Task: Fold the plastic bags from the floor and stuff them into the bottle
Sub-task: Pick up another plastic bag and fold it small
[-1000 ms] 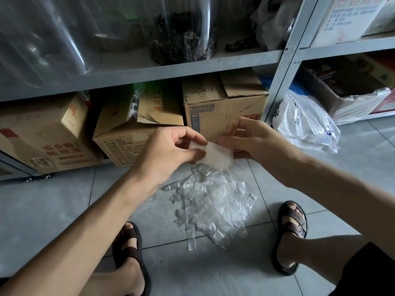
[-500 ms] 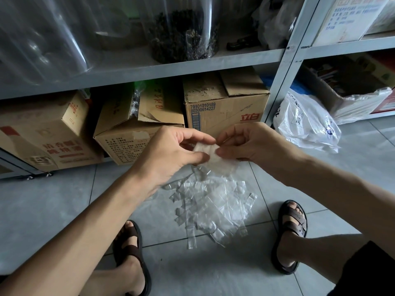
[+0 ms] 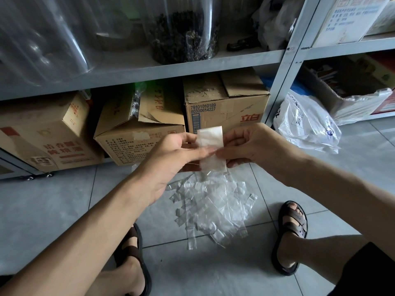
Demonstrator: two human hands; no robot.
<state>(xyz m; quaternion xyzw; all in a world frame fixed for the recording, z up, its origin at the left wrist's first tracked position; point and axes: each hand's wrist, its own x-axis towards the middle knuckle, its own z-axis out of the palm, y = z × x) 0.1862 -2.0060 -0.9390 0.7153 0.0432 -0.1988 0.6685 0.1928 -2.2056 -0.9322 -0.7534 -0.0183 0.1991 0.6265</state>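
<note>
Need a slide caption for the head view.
Left hand and right hand pinch a bag above the floor pile.

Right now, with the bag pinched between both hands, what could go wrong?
The bag is held only by fingertip pinches of the left hand and right hand; thin film may slip or spring unfolded. It hangs over the pile, so a dropped one could vanish among look-alike bags. The pile lies between the sandals; a foot shift might scatter it.
</note>
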